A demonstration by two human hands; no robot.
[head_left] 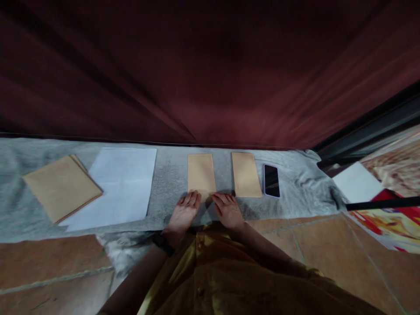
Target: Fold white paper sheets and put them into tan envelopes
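A narrow tan envelope (201, 174) lies upright on a grey cloth (170, 183) straight in front of me. My left hand (183, 214) rests flat with its fingers stretched out, the fingertips touching the envelope's near left corner. My right hand (227, 211) lies flat beside it, fingers extended toward the envelope's near right corner. Neither hand holds anything. A second tan envelope (246, 174) sits just to the right, apart from both hands.
A dark phone (271, 180) lies right of the second envelope. White paper sheets (123, 183) and a stack of larger tan envelopes (61, 187) lie at the left. A dark red curtain (210, 74) hangs behind. Tiled floor (328, 245) lies nearer, with white paper (357, 181) far right.
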